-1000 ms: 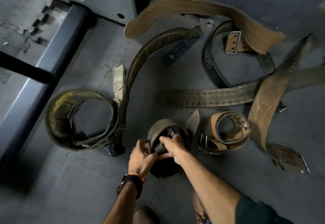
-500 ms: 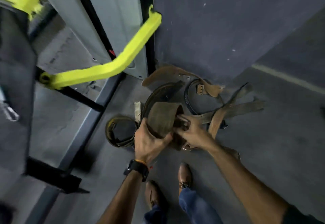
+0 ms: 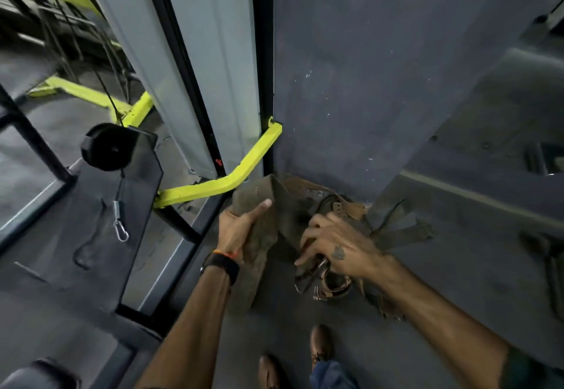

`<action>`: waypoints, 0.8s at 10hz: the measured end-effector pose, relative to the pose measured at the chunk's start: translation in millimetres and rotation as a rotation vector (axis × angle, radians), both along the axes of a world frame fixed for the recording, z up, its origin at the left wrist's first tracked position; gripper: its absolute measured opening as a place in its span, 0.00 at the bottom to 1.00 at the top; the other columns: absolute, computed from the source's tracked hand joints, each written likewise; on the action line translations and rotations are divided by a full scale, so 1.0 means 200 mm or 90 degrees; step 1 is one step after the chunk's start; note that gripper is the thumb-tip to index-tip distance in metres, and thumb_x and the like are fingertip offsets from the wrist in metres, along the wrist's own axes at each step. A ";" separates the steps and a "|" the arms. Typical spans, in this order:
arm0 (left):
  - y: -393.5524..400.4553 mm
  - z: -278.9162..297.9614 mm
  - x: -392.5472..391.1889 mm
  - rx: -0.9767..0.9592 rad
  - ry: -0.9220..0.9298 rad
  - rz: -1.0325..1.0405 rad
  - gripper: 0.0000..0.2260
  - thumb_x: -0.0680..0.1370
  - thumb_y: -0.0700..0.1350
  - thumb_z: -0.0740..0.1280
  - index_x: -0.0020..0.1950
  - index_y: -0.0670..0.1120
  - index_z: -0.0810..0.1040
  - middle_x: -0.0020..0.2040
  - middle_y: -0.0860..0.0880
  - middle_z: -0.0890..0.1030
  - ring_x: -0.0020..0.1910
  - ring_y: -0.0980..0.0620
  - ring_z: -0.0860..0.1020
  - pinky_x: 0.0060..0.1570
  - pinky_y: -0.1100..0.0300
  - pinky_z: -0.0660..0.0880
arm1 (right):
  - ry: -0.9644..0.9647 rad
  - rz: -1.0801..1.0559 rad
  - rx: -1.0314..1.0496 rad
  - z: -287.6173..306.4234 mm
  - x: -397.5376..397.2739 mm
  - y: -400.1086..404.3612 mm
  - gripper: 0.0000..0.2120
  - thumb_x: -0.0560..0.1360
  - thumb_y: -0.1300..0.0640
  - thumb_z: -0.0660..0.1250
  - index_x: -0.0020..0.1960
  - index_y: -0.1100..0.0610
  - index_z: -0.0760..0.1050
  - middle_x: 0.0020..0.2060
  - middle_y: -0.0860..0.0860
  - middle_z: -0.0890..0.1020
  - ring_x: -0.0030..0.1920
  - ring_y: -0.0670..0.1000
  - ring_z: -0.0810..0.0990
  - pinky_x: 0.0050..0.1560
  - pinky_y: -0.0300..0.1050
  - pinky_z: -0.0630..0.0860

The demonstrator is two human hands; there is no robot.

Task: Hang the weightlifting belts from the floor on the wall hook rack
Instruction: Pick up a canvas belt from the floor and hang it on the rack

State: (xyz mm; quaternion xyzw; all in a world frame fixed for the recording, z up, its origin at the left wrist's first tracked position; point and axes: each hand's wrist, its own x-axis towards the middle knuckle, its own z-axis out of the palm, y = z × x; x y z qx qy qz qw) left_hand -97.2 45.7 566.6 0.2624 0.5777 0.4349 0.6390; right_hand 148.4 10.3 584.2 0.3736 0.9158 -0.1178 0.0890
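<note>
I hold a wide brown-green weightlifting belt (image 3: 282, 205) up off the floor, partly unrolled. My left hand (image 3: 238, 230) grips its broad end, thumb over the top edge. My right hand (image 3: 332, 245) holds the buckle end, with the metal buckle (image 3: 308, 279) hanging below my fingers. Several other belts (image 3: 393, 227) lie on the dark floor by the wall behind the held one, and a small coiled tan belt (image 3: 334, 285) lies under my right wrist. No hook rack is in view.
A dark wall (image 3: 366, 83) rises straight ahead. To the left stands a gym machine with a yellow bar (image 3: 219, 184), a black pulley (image 3: 108, 147) and a carabiner (image 3: 121, 231) on a cable. My brown shoes (image 3: 320, 346) are below.
I have stood up and lifted the belt from the floor. The rolled belt has opened out between my hands, and the view has risen away from the pile.
</note>
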 end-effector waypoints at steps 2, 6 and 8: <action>-0.01 0.35 0.12 0.203 0.122 -0.286 0.15 0.76 0.39 0.82 0.62 0.43 0.87 0.57 0.48 0.91 0.56 0.52 0.89 0.55 0.57 0.85 | 0.502 -0.473 -0.722 0.06 0.11 -0.07 0.36 0.71 0.55 0.76 0.78 0.54 0.73 0.80 0.58 0.72 0.81 0.59 0.70 0.76 0.53 0.73; -0.40 0.25 -0.41 0.135 0.308 -0.532 0.09 0.72 0.43 0.85 0.47 0.45 0.89 0.42 0.55 0.89 0.39 0.60 0.85 0.40 0.64 0.79 | 1.370 -0.857 -0.616 0.41 0.14 0.25 0.19 0.81 0.48 0.72 0.60 0.63 0.86 0.58 0.58 0.89 0.51 0.56 0.91 0.62 0.55 0.83; -0.39 0.00 -0.46 0.047 0.374 -0.468 0.14 0.68 0.52 0.88 0.48 0.48 0.92 0.46 0.53 0.91 0.42 0.59 0.87 0.48 0.56 0.86 | 1.217 -0.904 -0.404 0.71 0.26 0.52 0.21 0.76 0.54 0.80 0.66 0.60 0.84 0.49 0.52 0.91 0.51 0.51 0.90 0.49 0.51 0.86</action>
